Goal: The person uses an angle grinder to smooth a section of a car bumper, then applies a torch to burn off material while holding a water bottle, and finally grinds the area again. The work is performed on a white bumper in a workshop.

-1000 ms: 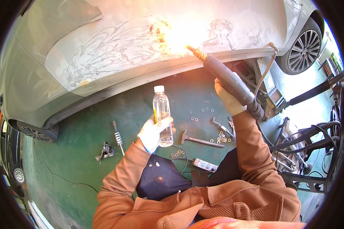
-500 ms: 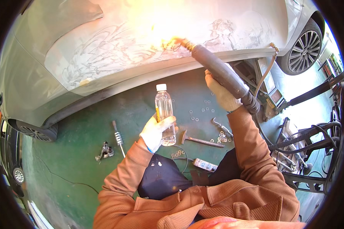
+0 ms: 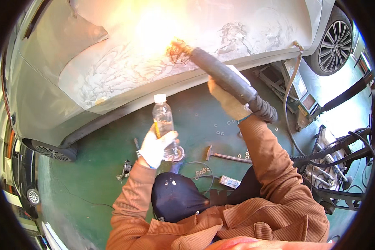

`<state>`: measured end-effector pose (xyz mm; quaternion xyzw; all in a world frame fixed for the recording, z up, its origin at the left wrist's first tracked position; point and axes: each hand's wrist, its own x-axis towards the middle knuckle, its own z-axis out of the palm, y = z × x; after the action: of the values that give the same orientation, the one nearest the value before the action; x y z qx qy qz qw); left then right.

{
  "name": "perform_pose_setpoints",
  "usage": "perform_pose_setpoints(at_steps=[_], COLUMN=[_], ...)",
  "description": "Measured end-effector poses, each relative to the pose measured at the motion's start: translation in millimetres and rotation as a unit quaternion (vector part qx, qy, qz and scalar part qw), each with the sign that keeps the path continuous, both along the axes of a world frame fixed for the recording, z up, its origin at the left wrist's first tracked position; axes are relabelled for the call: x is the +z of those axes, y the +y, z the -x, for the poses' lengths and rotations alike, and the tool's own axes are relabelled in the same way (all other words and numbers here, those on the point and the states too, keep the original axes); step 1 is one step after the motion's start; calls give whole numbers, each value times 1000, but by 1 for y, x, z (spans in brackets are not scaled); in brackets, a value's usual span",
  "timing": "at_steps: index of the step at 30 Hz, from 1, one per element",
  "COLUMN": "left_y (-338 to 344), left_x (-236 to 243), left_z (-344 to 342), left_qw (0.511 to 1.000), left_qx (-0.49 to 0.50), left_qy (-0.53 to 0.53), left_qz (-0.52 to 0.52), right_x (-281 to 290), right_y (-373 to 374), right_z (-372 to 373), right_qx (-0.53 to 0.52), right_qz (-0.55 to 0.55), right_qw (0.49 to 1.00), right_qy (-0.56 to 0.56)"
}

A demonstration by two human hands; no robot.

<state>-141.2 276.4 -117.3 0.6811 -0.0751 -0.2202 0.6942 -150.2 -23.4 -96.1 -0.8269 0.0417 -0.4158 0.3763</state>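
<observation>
My right hand (image 3: 227, 99), in a white glove, grips a thick dark welding gun (image 3: 221, 74) with a hose-like cable at its rear. The gun's copper-coloured tip is close to the car's side panel (image 3: 248, 49), and a bright yellow-white glare hides the spot beyond it. Dark swirling marks cover the panel's scuffed lower part. In my gloved left hand (image 3: 153, 148) is a clear plastic bottle (image 3: 163, 113) with a white cap. The bottle is held nearly upright below the panel, with clear liquid in it.
On the green floor lie a hammer (image 3: 227, 156), several small washers (image 3: 202, 171), a power strip (image 3: 229, 181) and a small metal part (image 3: 125, 170). A jack-like metal frame (image 3: 298, 93) stands at the right, beside the car wheel (image 3: 334, 48). A clamp with a cable (image 3: 298, 48) grips the sill.
The gun and my right hand have shifted left, the tip still near the panel. My left hand has moved left with the bottle. The whole view has shifted a little.
</observation>
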Motion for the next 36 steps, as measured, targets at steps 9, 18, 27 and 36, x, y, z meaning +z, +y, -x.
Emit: perform_pose_setpoints(at_steps=[9, 18, 27, 36], left_y=[64, 54, 31, -9], left_x=[112, 164, 223, 279], left_z=[-35, -40, -53, -41], left_qw=[969, 903, 793, 514], left_qx=[99, 82, 19, -24], left_qy=[-174, -288, -363, -475], left_qz=[-145, -307, -488, -714], right_x=[-22, -20, 8, -2], right_y=[-26, -33, -32, -65], right_z=[24, -15, 6, 71], right_qx=[-32, 121, 153, 254], right_qz=[-42, -81, -187, -384], right_qw=[994, 989, 949, 888], right_qy=[93, -15, 202, 23])
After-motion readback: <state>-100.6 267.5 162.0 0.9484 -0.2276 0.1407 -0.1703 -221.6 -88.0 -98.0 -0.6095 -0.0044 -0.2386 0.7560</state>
